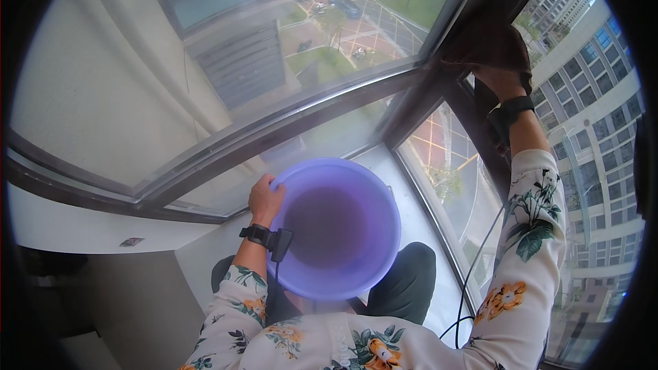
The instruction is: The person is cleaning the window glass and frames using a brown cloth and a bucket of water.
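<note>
My left hand [265, 199] grips the left rim of a purple plastic bucket [384, 226]. Dark, murky water [326, 228] fills the bottom of the bucket, which stands between my knees. Up at the right, my right hand [498, 81] holds a dark brown cloth [486, 43] against the corner where the brown window frame bars meet. The cloth hides most of the fingers. Both wrists carry black straps, the left one with a small black box [281, 245].
Window glass [349, 61] rises in front, and a second pane [581, 164] stands at the right; cars and buildings show far below. The bucket rests on a white ledge [411, 185]. A black cable [469, 280] hangs beside my right arm. Grey floor [133, 293] lies lower left.
</note>
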A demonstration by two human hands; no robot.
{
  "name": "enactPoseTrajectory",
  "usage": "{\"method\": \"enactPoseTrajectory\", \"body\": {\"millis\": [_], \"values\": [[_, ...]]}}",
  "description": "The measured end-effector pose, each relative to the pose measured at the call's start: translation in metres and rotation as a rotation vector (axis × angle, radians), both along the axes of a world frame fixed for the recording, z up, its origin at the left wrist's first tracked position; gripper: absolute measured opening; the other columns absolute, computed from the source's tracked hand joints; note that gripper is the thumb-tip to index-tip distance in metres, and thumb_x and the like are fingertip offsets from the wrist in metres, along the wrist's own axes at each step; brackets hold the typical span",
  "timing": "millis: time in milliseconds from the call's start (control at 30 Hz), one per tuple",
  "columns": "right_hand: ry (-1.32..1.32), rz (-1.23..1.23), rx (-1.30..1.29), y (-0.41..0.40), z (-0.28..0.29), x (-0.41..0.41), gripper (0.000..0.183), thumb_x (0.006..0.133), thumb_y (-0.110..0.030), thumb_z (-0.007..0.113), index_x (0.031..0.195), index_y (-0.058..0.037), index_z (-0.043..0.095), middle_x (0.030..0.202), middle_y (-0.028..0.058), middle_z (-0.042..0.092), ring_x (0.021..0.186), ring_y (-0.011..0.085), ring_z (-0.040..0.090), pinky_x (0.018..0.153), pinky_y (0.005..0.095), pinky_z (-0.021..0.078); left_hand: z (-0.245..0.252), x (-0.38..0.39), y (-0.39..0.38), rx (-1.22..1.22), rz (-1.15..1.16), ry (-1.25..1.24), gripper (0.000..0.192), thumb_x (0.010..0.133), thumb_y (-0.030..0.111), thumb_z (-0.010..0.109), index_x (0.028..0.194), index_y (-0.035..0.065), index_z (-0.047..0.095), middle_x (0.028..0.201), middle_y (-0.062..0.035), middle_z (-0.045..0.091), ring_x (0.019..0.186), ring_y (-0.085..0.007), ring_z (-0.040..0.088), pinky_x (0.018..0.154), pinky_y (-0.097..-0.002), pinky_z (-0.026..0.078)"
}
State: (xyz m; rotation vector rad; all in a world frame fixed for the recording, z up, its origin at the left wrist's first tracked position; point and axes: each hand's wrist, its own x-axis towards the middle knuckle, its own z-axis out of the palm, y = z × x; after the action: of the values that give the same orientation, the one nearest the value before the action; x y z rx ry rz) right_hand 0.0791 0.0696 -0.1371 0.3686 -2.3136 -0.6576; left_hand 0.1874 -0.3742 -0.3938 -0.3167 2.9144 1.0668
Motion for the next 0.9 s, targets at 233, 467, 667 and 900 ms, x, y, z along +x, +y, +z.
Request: {"method": "enactPoseTrajectory", "body": {"millis": [233,467,667,900], "values": [[-0.099,-0.012,-0.043,-0.002,-0.044,0.013,0.054,0.065,-0.03,0.066,0.112,-0.0069,0.053,0.113,0.012,0.053,0.107,0.0312,0.046,0.096,0.0382,0.0338,0.004,0.001,0.002,0.011,0.019,-0.02,0.024,0.07,0.026,0.059,0.086,0.008,0.06,0.082,-0.0129,0.064,0.08,-0.0319,0.06,0.069,-0.04,0.047],[-0.173,-0.038,-0.107,0.002,-0.055,0.012,0.051,0.068,-0.035,0.064,0.113,-0.0131,0.055,0.121,0.0088,0.049,0.119,0.0305,0.038,0.102,0.0392,0.0269,0.005,0.004,0.007,-0.033,0.02,0.041,0.023,0.07,0.027,0.059,0.085,0.0088,0.059,0.08,-0.0122,0.063,0.077,-0.0322,0.06,0.067,-0.041,0.046],[-0.401,-0.161,-0.165,-0.018,-0.046,0.021,0.051,0.068,-0.033,0.064,0.114,-0.0135,0.055,0.12,0.0087,0.05,0.116,0.0312,0.04,0.1,0.0403,0.0297,0.008,0.006,0.008,-0.046,0.045,0.059,0.023,0.07,0.027,0.059,0.084,0.0094,0.059,0.079,-0.0117,0.063,0.077,-0.0322,0.06,0.066,-0.041,0.046],[-0.447,-0.048,-0.182,0.01,-0.072,0.028,0.044,0.066,-0.025,0.067,0.107,-0.0144,0.058,0.113,0.0095,0.054,0.11,0.0314,0.044,0.095,0.0389,0.0347,0.016,0.002,0.013,-0.061,0.048,0.058,0.022,0.07,0.028,0.058,0.083,0.0096,0.058,0.079,-0.0115,0.063,0.077,-0.032,0.06,0.066,-0.0411,0.046]]}}
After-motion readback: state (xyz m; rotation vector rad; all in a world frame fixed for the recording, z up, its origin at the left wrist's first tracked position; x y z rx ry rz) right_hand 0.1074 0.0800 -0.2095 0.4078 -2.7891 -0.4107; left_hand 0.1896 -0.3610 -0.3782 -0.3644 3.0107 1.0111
